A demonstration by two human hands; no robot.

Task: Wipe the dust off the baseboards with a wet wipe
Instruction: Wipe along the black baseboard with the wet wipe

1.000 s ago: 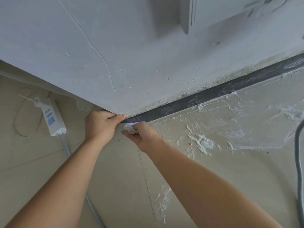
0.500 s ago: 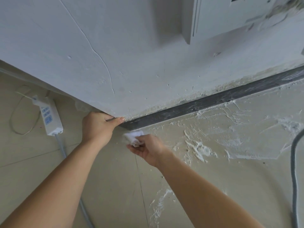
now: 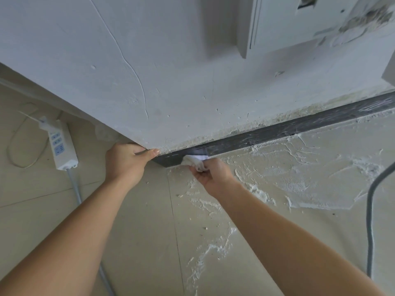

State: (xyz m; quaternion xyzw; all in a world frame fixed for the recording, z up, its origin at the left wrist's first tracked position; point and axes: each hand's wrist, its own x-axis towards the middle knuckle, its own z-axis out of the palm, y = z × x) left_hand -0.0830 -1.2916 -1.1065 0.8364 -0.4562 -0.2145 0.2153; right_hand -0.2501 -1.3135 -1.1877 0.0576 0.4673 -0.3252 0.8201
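The wiping step was in hand. The baseboard (image 3: 277, 130), a dark strip along the foot of the white wall (image 3: 171, 71), ended at the wall's outer corner. The wet wipe (image 3: 193, 160), a bunched white wad, was pressed against the baseboard's face close to that corner end. The right hand (image 3: 210, 175) held it from just below the baseboard, its grip clamped round the wad. The left hand (image 3: 126, 162) sat at the baseboard's corner end, its grip closed over the wall's bottom edge, apparently as a brace.

Only the short stretch by the corner looked dark and clean. Beyond the wipe the baseboard showed pale streaks, so the job seemed barely begun. The next move probably called for sliding the wipe along the baseboard, away from the corner, under steady pressure. The crusty plaster along the baseboard's top edge could snag the wad.
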